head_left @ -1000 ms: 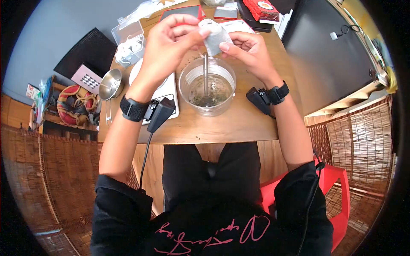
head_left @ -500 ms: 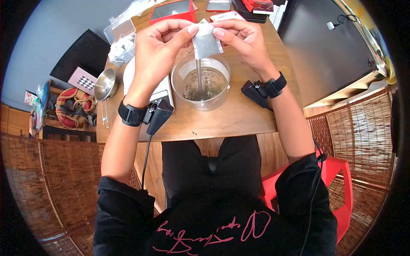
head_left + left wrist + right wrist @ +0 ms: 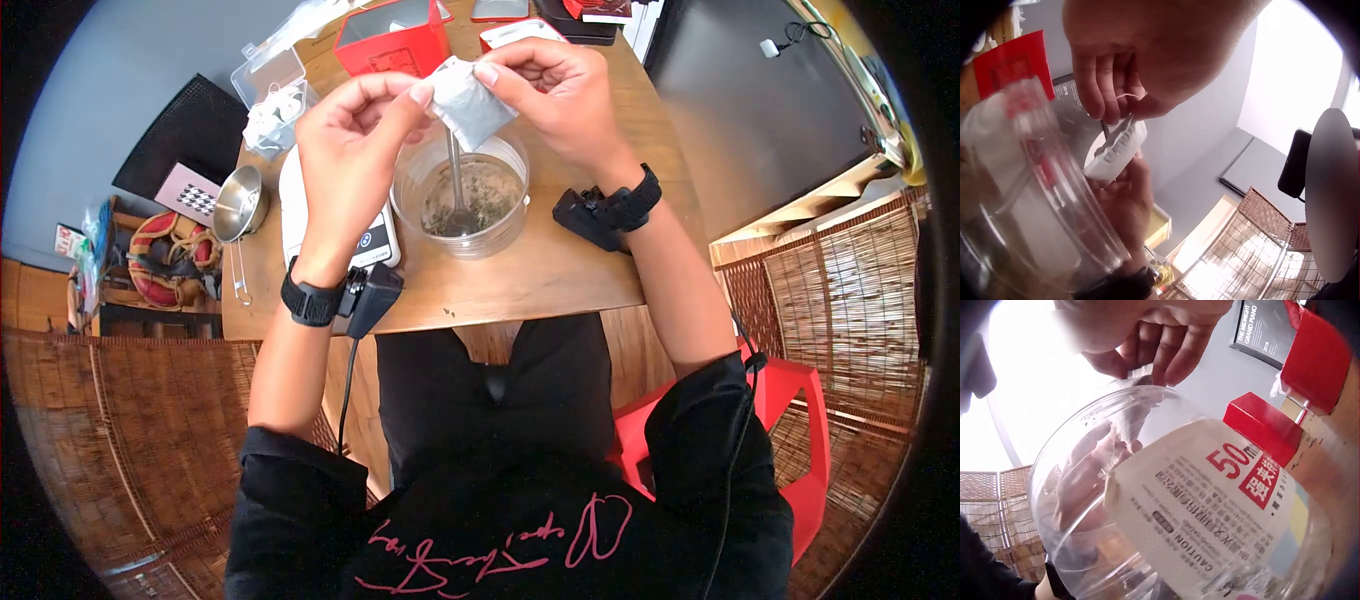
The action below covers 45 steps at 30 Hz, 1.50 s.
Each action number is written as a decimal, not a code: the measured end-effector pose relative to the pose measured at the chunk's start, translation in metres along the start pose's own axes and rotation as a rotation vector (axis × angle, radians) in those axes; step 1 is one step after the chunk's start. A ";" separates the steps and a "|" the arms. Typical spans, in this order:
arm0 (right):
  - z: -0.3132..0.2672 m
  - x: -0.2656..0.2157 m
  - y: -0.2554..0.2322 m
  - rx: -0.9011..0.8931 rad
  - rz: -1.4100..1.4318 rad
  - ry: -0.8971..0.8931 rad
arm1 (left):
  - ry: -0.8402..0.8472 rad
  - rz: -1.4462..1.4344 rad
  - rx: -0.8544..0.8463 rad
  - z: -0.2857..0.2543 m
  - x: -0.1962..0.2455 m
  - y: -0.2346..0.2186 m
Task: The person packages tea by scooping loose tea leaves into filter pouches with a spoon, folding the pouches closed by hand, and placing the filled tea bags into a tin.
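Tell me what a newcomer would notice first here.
Probably the white pouch, pinched by the left hand and right hand. Lower down, on the table, stands a clear tub with dark bits and a metal spoon inside. Beyond the left hand, a bright red box also stands out.

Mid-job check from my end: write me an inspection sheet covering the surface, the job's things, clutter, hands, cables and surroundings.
Surface: wooden table, a few dark crumbs near its front edge.
Job's things: white sachet held up, covering the clear tub's far rim in the head view; metal spoon in the tub with dark bits.
Clutter: white device with a display, metal pan, clear box of white items, red box.
Hands: left hand and right hand each pinch the sachet's upper part.
Cables: black cable below the left wrist camera; another at the right sleeve.
Surroundings: red chair at right; woven screens on both sides.
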State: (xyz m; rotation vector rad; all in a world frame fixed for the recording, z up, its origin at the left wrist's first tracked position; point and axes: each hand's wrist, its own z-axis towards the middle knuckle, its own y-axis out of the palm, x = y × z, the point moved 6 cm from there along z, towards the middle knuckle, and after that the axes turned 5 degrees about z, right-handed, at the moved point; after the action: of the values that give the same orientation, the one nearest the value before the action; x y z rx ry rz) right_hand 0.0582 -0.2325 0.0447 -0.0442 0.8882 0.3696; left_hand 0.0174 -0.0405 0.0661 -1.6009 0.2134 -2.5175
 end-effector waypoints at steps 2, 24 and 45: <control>-0.002 0.003 0.001 0.004 0.023 -0.020 | -0.020 0.003 -0.001 -0.006 -0.002 -0.001; -0.007 0.000 0.017 -0.090 0.221 -0.015 | 0.242 0.149 0.118 -0.039 0.012 -0.012; -0.009 -0.006 0.027 -0.252 0.047 -0.021 | 0.271 0.339 0.098 -0.052 0.014 -0.026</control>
State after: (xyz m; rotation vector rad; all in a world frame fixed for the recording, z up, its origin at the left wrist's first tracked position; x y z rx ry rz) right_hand 0.0385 -0.2109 0.0466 -0.2517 0.8189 0.5233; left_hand -0.0372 -0.0158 0.0621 -1.0779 0.3529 -2.4230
